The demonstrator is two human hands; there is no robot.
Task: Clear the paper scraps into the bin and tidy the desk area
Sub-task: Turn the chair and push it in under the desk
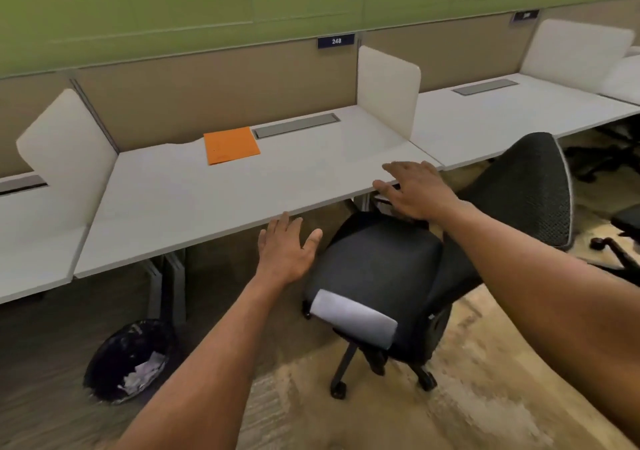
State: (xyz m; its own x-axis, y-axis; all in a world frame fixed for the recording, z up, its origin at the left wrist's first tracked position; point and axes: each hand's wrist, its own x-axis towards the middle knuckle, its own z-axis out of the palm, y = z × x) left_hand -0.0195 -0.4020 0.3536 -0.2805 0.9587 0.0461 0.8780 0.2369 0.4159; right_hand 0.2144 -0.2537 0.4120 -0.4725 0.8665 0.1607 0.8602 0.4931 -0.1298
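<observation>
Both hands are spread flat with fingers apart, and neither grip holds anything. The left hand [285, 241] hovers palm down just in front of the desk's front edge, its fingertips overlapping that edge; whether they touch it cannot be told. The right hand [412, 190] reaches further, over the right front corner of the desk [194, 200], fingers extended above the gap between the edge and the chair; contact here is also unclear.

Below the hands stands a dark office chair [381, 266], turned sideways, its seat partly under the desk edge. A pale grey armrest pad [353, 314] faces the camera, and the right forearm hides part of the mesh backrest [530, 186]. Only part of the wheeled base shows.

On the desk lies an orange folder [230, 144] near the back panel, next to a grey cable-tray lid [296, 125]. A thin white strip at the panel's foot, left of the folder, is too indistinct to identify. White side dividers flank the desk, and a blue plate reading 248 [336, 41] sits above.

The paper scraps [142, 373] are in the bin [121, 349], a black-lined bin on the floor under the left side of the desk; motion blur smears its outline.
</observation>
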